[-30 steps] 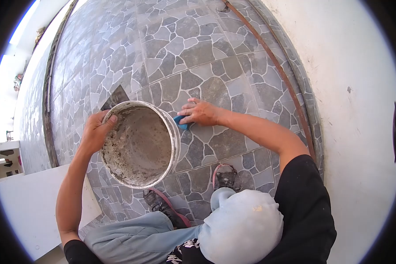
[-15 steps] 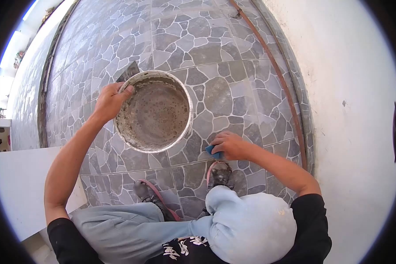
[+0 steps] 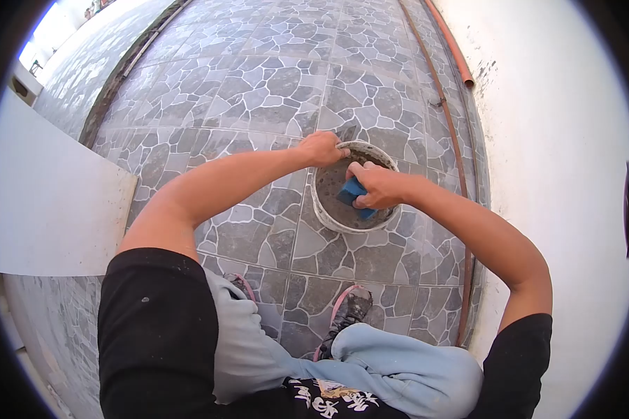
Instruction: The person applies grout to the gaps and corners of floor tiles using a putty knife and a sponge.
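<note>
A round bucket with a pale, crusted rim stands on the patterned floor ahead of me, murky brown water inside it. My left hand is closed on its far left rim, thumb over the edge. Just beyond those fingers a dark, flat blade partly shows behind the rim. Over the bucket's mouth, my right hand grips a blue sponge, its lower end close to the water.
Grey stone-pattern tiles spread all around. Along the white wall on the right run a thin brown pipe and a thicker orange pipe. A white panel stands at left. My shoes are close below the bucket.
My right hand has brought the sponge up from the floor by my shoe to over the bucket. The bucket and left hand now appear further right as the view has shifted.
</note>
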Tool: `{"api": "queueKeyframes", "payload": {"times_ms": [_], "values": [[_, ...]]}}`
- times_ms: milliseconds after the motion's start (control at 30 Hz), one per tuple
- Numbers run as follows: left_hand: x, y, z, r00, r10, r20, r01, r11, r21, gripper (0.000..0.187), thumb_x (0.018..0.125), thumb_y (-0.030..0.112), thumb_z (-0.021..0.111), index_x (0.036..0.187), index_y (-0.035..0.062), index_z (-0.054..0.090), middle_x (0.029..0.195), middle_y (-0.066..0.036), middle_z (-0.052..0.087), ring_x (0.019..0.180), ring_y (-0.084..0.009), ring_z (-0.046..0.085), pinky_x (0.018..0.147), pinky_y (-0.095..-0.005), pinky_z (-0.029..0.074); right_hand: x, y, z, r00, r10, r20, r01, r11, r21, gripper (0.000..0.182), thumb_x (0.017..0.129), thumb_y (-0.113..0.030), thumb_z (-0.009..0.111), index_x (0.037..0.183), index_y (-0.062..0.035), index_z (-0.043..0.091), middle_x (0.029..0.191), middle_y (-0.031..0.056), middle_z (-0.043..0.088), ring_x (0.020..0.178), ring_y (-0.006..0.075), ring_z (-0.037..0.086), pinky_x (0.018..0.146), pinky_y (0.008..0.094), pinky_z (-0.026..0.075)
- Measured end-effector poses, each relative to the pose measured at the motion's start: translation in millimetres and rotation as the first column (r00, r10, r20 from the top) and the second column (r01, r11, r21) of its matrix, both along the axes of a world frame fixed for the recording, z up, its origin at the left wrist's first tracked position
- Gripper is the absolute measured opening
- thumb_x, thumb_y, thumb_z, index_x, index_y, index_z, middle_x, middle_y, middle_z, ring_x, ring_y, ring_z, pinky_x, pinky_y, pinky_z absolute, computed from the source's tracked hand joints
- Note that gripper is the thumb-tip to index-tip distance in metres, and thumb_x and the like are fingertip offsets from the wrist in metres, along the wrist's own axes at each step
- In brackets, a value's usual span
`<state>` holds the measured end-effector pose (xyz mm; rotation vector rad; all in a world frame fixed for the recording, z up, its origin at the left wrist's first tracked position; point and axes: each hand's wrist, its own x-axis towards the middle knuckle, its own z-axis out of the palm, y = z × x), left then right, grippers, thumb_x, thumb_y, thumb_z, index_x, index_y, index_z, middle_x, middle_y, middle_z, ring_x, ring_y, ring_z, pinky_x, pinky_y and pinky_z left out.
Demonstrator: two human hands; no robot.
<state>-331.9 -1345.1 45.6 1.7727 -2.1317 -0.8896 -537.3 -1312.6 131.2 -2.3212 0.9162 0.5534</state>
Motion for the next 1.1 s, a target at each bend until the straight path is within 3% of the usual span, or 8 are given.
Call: {"api": "queueKeyframes", "payload": {"times_ms": [200, 267, 433, 500, 567, 667, 800, 1100], "values": [[-5.1, 21.6, -5.0, 0.991, 0.108, 0.080, -0.100, 0.990, -0.103, 0.048, 0.098, 0.049, 0.058, 0.113, 0.0062, 0.074, 0.109, -0.024, 0.072, 0.108, -0.0442, 0.066, 0.094, -0.0522, 0.051, 14.7, -29.2, -172.9, 1.000, 0.012, 0.021, -0.006, 0.967, -0.254, 0.082, 0.083, -0.037, 0.076, 0.143, 0.0037, 0.038, 0.118, 0.0259, 0.069, 0.110, 0.0401, 0.067, 0.096, 0.0484, 0.052], [-8.4, 18.7, -1.8, 0.994, 0.100, 0.047, -0.095, 0.990, -0.101, 0.049, 0.098, 0.049, 0.057, 0.110, 0.0044, 0.073, 0.109, -0.025, 0.071, 0.108, -0.0443, 0.066, 0.093, -0.0527, 0.051, 10.5, -28.8, -214.9, 0.951, 0.064, -0.303, -0.165, 0.933, -0.319, 0.069, 0.084, -0.028, 0.072, 0.139, 0.0025, 0.044, 0.123, 0.0251, 0.068, 0.112, 0.0396, 0.067, 0.097, 0.0486, 0.052], [-8.6, 21.3, 5.3, 0.996, 0.079, 0.043, -0.074, 0.992, -0.101, 0.047, 0.100, 0.046, 0.055, 0.109, 0.0028, 0.073, 0.108, -0.025, 0.071, 0.107, -0.0441, 0.066, 0.093, -0.0533, 0.051, 5.0, -38.1, -127.3, 0.907, 0.346, -0.240, -0.351, 0.936, 0.024, 0.058, 0.080, -0.020, 0.065, 0.133, 0.0020, 0.058, 0.121, 0.0217, 0.069, 0.113, 0.0334, 0.067, 0.096, 0.0427, 0.053], [-8.9, 19.0, 1.8, 0.996, 0.074, 0.057, -0.069, 0.993, -0.097, 0.046, 0.100, 0.044, 0.055, 0.110, 0.0030, 0.073, 0.108, -0.025, 0.071, 0.107, -0.0439, 0.066, 0.092, -0.0531, 0.051, -14.4, -46.5, -96.5, 0.991, -0.132, 0.010, 0.123, 0.944, 0.307, 0.061, 0.079, -0.020, 0.064, 0.137, -0.0004, 0.056, 0.112, 0.0144, 0.071, 0.104, 0.0264, 0.067, 0.091, 0.0360, 0.052], [-9.9, 14.7, -4.6, 0.997, 0.052, 0.052, -0.047, 0.994, -0.094, 0.046, 0.100, 0.044, 0.055, 0.110, 0.0031, 0.073, 0.109, -0.025, 0.071, 0.107, -0.0438, 0.066, 0.092, -0.0531, 0.051, -24.5, -46.6, -94.6, 0.938, -0.328, 0.111, 0.237, 0.842, 0.484, 0.060, 0.079, -0.021, 0.063, 0.137, -0.0033, 0.058, 0.107, 0.0084, 0.068, 0.099, 0.0190, 0.064, 0.089, 0.0318, 0.051], [-11.4, 15.3, -5.8, 0.998, 0.045, 0.041, -0.040, 0.994, -0.106, 0.045, 0.100, 0.044, 0.055, 0.109, 0.0031, 0.073, 0.109, -0.025, 0.071, 0.107, -0.0437, 0.066, 0.093, -0.0527, 0.051, -15.7, -26.4, -63.1, 0.573, -0.819, 0.019, 0.532, 0.389, 0.752, 0.052, 0.092, -0.036, 0.067, 0.131, -0.0025, 0.062, 0.114, 0.0043, 0.066, 0.098, 0.0179, 0.064, 0.084, 0.0372, 0.054], [-11.5, 24.2, 9.6, 0.996, 0.090, 0.030, -0.087, 0.992, -0.090, 0.045, 0.100, 0.043, 0.055, 0.108, 0.0031, 0.072, 0.108, -0.023, 0.071, 0.108, -0.0429, 0.066, 0.094, -0.0518, 0.051, -4.8, -20.3, -54.3, 0.688, -0.721, 0.084, 0.531, 0.580, 0.618, 0.054, 0.090, -0.047, 0.075, 0.119, -0.0023, 0.069, 0.110, 0.0050, 0.069, 0.099, 0.0173, 0.064, 0.079, 0.0355, 0.053], [-9.1, 19.3, 2.4, 0.998, 0.061, 0.016, -0.059, 0.996, -0.073, 0.045, 0.100, 0.041, 0.055, 0.106, 0.0000, 0.071, 0.109, -0.023, 0.071, 0.108, -0.0440, 0.065, 0.095, -0.0515, 0.051, -20.7, -33.2, -120.4, 0.727, -0.216, 0.652, 0.297, 0.955, -0.016, 0.033, 0.079, -0.011, 0.064, 0.109, 0.0015, 0.067, 0.092, 0.0155, 0.072, 0.086, 0.0274, 0.066, 0.083, 0.0400, 0.050]]}}
